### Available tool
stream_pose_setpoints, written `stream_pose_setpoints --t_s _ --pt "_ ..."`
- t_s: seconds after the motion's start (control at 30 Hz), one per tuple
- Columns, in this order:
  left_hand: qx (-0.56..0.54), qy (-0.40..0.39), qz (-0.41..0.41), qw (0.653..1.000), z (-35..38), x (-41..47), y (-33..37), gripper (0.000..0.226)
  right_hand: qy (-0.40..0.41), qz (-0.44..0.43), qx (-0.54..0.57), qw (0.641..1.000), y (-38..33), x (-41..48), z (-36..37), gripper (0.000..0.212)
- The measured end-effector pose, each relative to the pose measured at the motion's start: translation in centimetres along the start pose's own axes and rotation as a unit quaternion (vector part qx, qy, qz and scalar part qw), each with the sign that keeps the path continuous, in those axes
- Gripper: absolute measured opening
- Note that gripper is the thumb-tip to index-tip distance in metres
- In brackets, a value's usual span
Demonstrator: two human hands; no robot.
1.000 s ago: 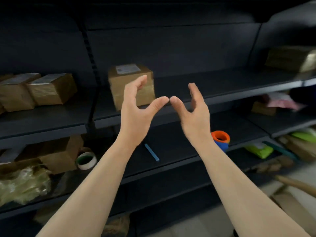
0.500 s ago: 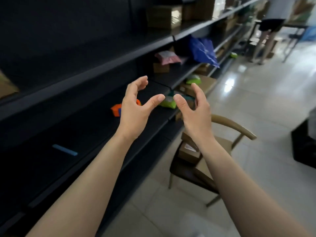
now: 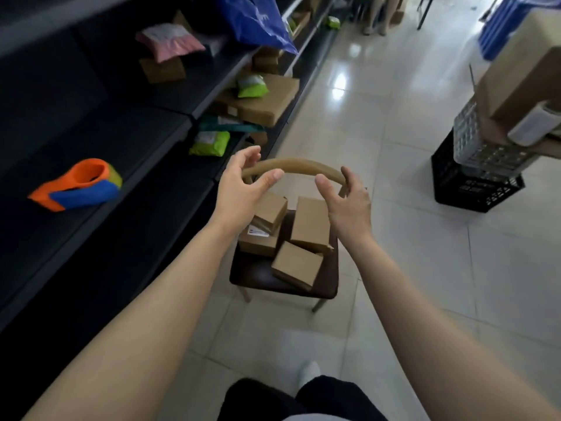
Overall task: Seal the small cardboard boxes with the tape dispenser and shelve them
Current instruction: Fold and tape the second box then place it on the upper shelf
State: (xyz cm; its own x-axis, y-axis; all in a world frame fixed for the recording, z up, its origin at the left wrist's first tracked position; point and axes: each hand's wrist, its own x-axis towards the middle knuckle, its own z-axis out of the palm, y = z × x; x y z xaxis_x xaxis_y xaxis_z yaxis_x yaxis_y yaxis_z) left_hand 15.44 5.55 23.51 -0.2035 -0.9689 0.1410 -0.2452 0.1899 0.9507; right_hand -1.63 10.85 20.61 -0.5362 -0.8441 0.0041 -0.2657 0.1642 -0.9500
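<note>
Beside dark shelving, left hand and right hand stretch forward over boxes on a chair, fingers loosely curved, empty.

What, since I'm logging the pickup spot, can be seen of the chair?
The chair has a curved tan, wood-looking back rail, a dark seat and pale legs. It stands upright on the tiled floor beside the dark shelving. Four small cardboard boxes lie on its seat. The left hand and right hand frame the rail; contact cannot be told.

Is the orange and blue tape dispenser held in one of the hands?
No, the tape dispenser lies on the dark shelf, away from both the left hand and the right hand.
</note>
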Motion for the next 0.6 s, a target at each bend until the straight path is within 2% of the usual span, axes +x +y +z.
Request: stream_pose_setpoints --t_s 0.27,0.43,0.6 --pt "0.048 -0.010 -0.078 0.996 3.4 3.6 -5.3 0.055 -0.035 0.063 -0.022 0.997 4.4 3.7 1.7 0.078" --pt "0.084 -0.002 -0.128 0.988 2.0 7.0 -10.4 0.054 -0.050 0.093 -0.017 0.994 6.0 6.3 6.1 0.075" --pt "0.126 -0.025 -0.165 0.978 0.6 11.7 -16.7 0.060 -0.062 0.138 -0.021 0.988 8.3 9.0 11.3 0.075"
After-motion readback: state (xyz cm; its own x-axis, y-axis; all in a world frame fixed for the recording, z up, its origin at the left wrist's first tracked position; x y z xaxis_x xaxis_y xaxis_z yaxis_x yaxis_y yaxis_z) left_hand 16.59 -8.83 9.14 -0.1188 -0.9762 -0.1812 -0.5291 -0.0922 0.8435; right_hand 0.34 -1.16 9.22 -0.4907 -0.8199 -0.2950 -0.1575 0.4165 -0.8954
